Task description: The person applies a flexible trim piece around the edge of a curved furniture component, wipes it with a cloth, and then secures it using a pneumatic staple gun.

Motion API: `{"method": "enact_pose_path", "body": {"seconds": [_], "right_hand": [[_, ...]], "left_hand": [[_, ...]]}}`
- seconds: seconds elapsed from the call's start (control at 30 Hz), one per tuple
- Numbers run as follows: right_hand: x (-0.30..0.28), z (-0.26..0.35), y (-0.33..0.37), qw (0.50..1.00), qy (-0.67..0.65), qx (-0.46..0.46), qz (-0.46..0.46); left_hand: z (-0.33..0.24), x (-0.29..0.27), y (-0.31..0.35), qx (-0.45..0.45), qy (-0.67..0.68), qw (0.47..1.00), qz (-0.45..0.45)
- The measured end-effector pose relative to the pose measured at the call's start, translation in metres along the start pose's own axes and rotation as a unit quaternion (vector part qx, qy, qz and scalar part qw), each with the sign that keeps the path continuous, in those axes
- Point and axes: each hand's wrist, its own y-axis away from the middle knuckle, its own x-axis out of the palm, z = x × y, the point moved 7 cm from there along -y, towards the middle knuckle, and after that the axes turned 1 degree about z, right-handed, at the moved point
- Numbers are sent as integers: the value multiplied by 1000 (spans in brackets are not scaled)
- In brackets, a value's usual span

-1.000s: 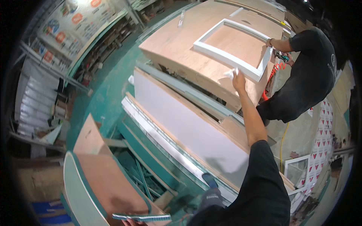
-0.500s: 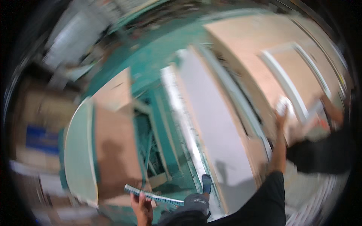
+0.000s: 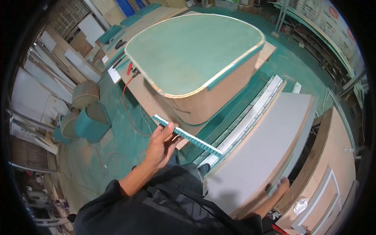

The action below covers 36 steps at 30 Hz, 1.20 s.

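Note:
In my left hand [image 3: 158, 147] is a long narrow strip [image 3: 192, 137], white along its top, with a teal edge cut by many slots. Thumb and fingers close around its upper left part, and its free end slants down to the right. Beyond it stands a large rounded cabinet-like piece [image 3: 196, 51] with a green top, pale rim and bare wood side. My right hand [image 3: 280, 188] is low at the right, beside the edge of a long pale grey curved panel [image 3: 262, 145]. Motion smears its fingers. A crumpled silvery-white item [image 3: 300, 205] lies on a wooden panel [image 3: 337, 137] nearby.
The rounded piece rests on a wooden worktable [image 3: 137, 94]. A red hose [image 3: 124, 100] hangs from the table toward the green floor [image 3: 78, 164]. Green curved shells [image 3: 92, 123] stand at the left, near leaning boards [image 3: 29, 84]. Long white bars [image 3: 254, 107] lie beside the grey panel.
My view has swung so the rounded piece is ahead. My right hand has moved away from the crumpled item, which now lies on the wooden panel. The left hand still holds the strip, now raised higher.

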Motion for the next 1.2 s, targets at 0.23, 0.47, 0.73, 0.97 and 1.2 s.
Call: {"method": "enact_pose_path", "body": {"seconds": [0.23, 0.47, 0.73, 0.97, 1.2], "right_hand": [[391, 164, 427, 857, -186, 69, 475], [447, 255, 509, 909, -173, -29, 379], [461, 277, 502, 926, -158, -91, 331], [466, 270, 489, 904, -227, -117, 342], [481, 270, 493, 903, -140, -164, 371]], "left_hand": [[-9, -44, -24, -21, 79, 997, 8], [-12, -57, -29, -68, 53, 990, 112], [-32, -73, -34, -61, 1, 978, 198], [-39, -112, -34, 8, -135, 965, 226], [-87, -118, -57, 133, -146, 974, 114]]}}
